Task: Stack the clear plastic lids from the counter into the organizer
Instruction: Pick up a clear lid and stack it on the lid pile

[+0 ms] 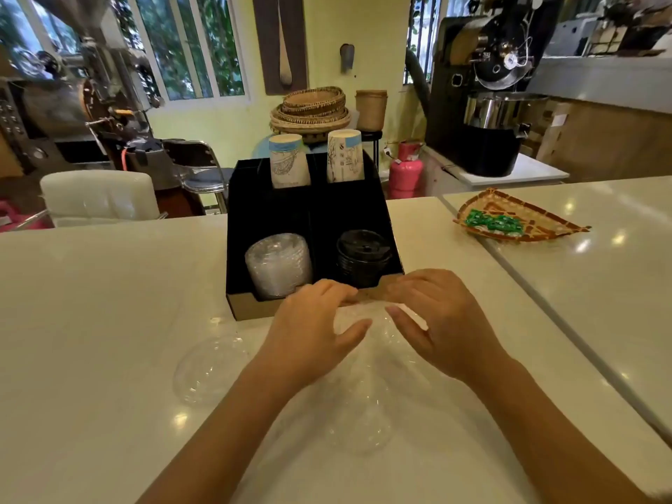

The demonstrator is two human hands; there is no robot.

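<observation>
A black organizer (269, 212) stands on the white counter. Its front left bay holds a stack of clear lids (278, 265); its front right bay holds black lids (362, 258). Just in front of it, my left hand (312, 321) and my right hand (432, 314) grip the two sides of a clear domed lid (374, 323), fingers curled over its rim. More clear lids lie loose on the counter: one at the left (211, 369), another below my hands (358, 420).
Two paper cup stacks (289, 161) (344, 156) fill the organizer's rear bays. A woven tray with green sweets (516, 221) lies on the counter at the right. A counter seam (545, 303) runs diagonally on the right. Coffee roasters and chairs stand behind the counter.
</observation>
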